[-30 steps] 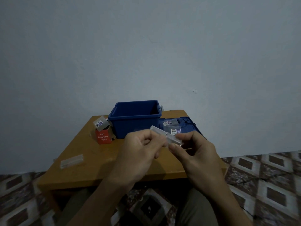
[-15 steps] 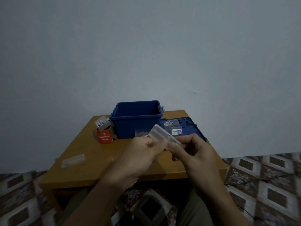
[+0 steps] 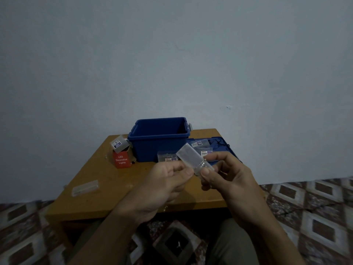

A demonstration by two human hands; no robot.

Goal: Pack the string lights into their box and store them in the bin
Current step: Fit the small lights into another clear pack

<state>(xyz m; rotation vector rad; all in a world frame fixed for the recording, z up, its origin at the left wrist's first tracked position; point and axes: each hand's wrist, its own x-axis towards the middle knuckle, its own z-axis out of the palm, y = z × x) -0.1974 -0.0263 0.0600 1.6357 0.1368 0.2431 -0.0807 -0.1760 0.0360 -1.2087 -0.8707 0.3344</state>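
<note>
Both hands hold a clear plastic light box (image 3: 191, 156) above the near edge of the wooden table (image 3: 118, 192). My left hand (image 3: 164, 182) pinches its lower end from the left, and my right hand (image 3: 227, 175) pinches the same end from the right. The box tilts up and away to the left, its far end free. An open blue bin (image 3: 159, 139) stands at the back of the table. What is inside the clear box is too faint to tell.
A red "LED Decorative Lights" carton (image 3: 121, 159) with a clear pack on top stands left of the bin. The blue bin lid (image 3: 223, 148) lies right of the bin with clear packs (image 3: 199, 145) on it. Another clear pack (image 3: 85, 187) lies at the table's left.
The clear box has swung from lying across between my hands to pointing up and away. Both hands shifted slightly right and kept their hold on it.
</note>
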